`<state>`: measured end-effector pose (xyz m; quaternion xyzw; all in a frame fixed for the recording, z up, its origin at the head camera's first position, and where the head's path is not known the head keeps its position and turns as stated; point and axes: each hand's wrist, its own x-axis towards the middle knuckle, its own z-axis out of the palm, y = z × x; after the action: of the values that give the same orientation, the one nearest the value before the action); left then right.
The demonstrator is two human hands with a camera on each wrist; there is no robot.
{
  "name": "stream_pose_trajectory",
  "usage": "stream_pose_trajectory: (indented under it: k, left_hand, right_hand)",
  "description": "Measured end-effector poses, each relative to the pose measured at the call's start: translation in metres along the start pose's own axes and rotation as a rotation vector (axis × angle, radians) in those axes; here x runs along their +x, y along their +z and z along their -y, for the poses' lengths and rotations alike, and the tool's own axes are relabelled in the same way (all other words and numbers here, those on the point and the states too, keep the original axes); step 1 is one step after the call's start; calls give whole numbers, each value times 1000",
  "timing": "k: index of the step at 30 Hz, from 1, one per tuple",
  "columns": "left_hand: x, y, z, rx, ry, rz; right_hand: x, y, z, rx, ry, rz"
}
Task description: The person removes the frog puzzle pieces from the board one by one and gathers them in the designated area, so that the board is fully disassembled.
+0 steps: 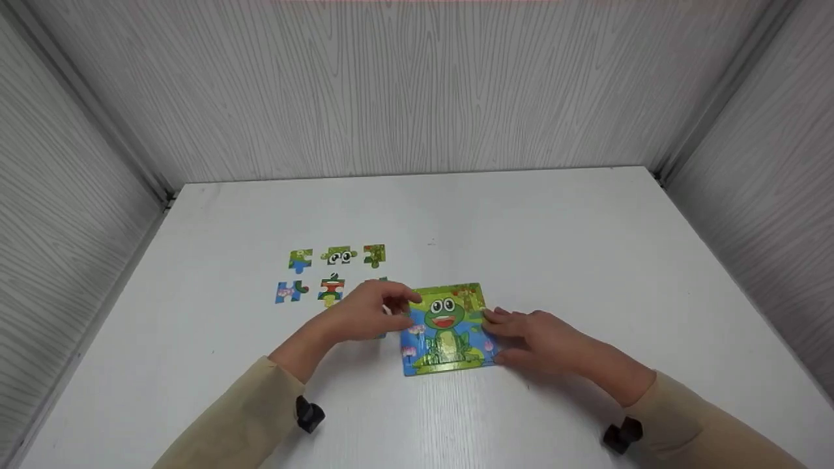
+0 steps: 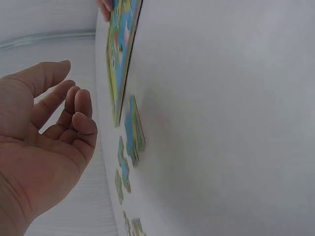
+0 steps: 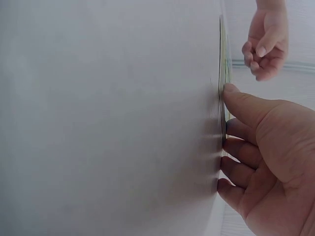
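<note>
A square frog jigsaw board (image 1: 446,335) lies flat on the table, its frog picture facing up. My right hand (image 1: 547,342) rests at the board's right edge, with thumb and fingertips touching it. Near the left edge hovers my left hand (image 1: 365,312), its fingers loosely bent and nothing between them. The left wrist view shows this hand (image 2: 49,123) raised apart from the board (image 2: 118,59). Loose jigsaw pieces lie left of the board, including a piece with the frog's eyes (image 1: 339,256) and one with its mouth (image 1: 331,286). My left hand partly hides others.
The loose pieces lie in rows, among them a green corner piece (image 1: 300,259) and a blue piece with a pink flower (image 1: 290,292). Pale wood-grain panels (image 1: 417,91) enclose the white table (image 1: 554,241) at the back and both sides.
</note>
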<state>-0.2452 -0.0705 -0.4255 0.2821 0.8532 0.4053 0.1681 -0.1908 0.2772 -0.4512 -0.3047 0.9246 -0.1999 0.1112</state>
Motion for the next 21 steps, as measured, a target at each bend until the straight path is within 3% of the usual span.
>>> stream_pose_trajectory:
  k: [4, 9, 16, 21]
  left_hand:
    - [15, 18, -10, -4, 48, 79]
    - [24, 34, -8, 16, 56, 158]
    - [24, 36, 0, 69, 64, 224]
    - [24, 34, 0, 83, 57, 248]
  right_hand:
    - [0, 0, -2, -3, -24, 1]
    - [0, -1, -2, 20, -34, 9]
    - [-1, 0, -2, 5, -27, -6]
    - [1, -2, 5, -103, -94, -33]
